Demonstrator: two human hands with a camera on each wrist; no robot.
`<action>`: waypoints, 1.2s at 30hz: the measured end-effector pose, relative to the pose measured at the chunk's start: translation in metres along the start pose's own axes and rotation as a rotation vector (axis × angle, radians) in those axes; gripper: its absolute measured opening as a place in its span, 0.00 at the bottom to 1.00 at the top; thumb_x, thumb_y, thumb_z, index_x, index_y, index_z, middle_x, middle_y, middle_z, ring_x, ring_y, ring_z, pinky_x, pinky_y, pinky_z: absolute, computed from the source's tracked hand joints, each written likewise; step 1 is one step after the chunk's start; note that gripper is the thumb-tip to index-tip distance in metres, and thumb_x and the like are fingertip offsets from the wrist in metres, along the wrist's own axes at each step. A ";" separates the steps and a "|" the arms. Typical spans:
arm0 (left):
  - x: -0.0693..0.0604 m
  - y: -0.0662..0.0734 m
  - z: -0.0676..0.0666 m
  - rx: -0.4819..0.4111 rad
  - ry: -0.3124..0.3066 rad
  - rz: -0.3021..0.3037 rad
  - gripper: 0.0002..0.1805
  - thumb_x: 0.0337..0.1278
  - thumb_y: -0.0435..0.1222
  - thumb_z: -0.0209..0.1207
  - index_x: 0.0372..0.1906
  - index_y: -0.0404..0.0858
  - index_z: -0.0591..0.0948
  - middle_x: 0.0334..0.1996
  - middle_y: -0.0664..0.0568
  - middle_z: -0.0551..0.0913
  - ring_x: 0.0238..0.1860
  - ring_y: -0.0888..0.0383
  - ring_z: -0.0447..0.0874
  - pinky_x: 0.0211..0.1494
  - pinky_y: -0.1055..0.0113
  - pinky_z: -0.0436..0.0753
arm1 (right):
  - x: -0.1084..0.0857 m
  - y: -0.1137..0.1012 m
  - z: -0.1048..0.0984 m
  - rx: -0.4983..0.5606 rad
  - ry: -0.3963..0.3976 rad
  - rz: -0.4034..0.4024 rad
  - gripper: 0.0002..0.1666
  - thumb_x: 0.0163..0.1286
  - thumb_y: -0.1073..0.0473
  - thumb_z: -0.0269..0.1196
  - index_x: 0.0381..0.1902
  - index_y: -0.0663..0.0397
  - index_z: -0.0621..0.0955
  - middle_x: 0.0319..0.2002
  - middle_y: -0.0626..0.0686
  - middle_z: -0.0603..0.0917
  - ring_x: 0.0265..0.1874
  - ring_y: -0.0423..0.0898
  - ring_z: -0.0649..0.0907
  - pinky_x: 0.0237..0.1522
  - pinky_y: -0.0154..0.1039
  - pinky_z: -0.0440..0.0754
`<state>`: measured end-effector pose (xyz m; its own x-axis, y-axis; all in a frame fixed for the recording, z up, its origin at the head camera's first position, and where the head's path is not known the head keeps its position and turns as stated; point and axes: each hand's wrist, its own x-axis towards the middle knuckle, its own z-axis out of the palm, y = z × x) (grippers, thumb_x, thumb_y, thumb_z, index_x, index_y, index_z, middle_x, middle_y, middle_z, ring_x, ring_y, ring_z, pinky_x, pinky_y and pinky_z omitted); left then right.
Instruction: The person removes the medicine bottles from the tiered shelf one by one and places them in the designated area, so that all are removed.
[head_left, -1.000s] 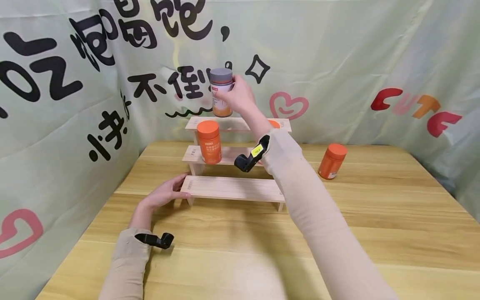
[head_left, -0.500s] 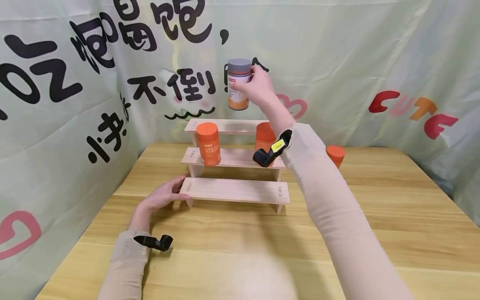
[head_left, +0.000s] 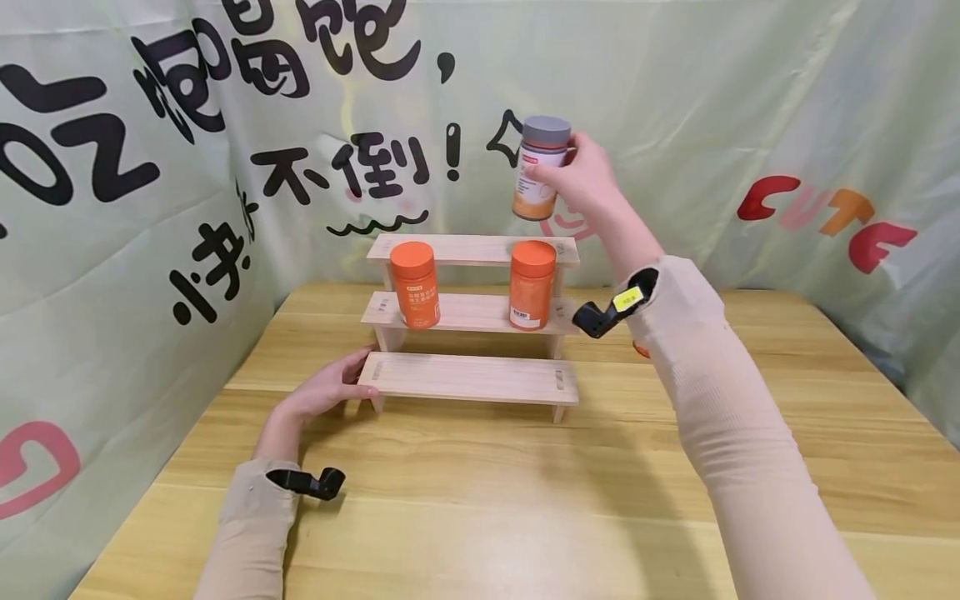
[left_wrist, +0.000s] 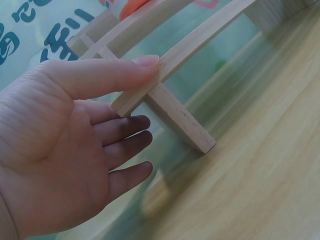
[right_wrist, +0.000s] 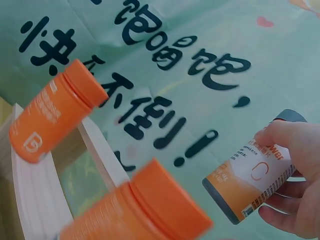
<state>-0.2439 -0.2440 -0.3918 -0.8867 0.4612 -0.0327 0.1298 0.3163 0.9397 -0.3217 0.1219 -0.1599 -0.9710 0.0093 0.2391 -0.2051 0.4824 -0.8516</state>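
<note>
Pale green cloth printed with black characters hangs behind a wooden table, where a three-step rack stands. Compared with one second ago, the right hand has carried the grey-capped bottle rightward, to above the right part of the top shelf. The right-hand orange bottle on the middle shelf (mostly hidden by the sleeve then) now shows whole. The right arm reaches forward, its fingers and thumb gripping the grey-capped bottle, slightly tilted, with a white label and orange lower band. The left hand pinches the left end of the bottom shelf, thumb on top.
</note>
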 end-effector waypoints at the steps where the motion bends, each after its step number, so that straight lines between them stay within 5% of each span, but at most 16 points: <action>1: 0.000 0.000 0.000 -0.002 -0.002 0.002 0.48 0.53 0.32 0.62 0.70 0.26 0.44 0.69 0.30 0.47 0.69 0.38 0.46 0.69 0.48 0.48 | 0.000 0.004 -0.003 0.001 0.006 0.006 0.37 0.61 0.51 0.63 0.64 0.55 0.64 0.56 0.55 0.73 0.50 0.46 0.74 0.51 0.39 0.74; 26: 0.000 0.001 -0.001 -0.008 -0.004 -0.008 0.49 0.54 0.34 0.62 0.70 0.25 0.42 0.70 0.30 0.45 0.69 0.39 0.44 0.69 0.48 0.47 | -0.020 0.080 -0.087 0.094 0.135 0.093 0.38 0.62 0.51 0.62 0.67 0.52 0.61 0.53 0.50 0.69 0.49 0.44 0.69 0.58 0.44 0.69; 36: -0.001 0.000 0.000 -0.019 -0.007 -0.015 0.49 0.54 0.35 0.62 0.70 0.26 0.42 0.70 0.31 0.45 0.69 0.39 0.44 0.69 0.48 0.46 | -0.036 0.114 -0.115 -0.012 0.177 0.142 0.42 0.62 0.47 0.62 0.69 0.51 0.59 0.55 0.51 0.68 0.51 0.45 0.68 0.57 0.42 0.69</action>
<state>-0.2434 -0.2442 -0.3917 -0.8855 0.4619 -0.0495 0.1076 0.3074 0.9455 -0.2957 0.2773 -0.2116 -0.9529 0.2311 0.1962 -0.0652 0.4756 -0.8772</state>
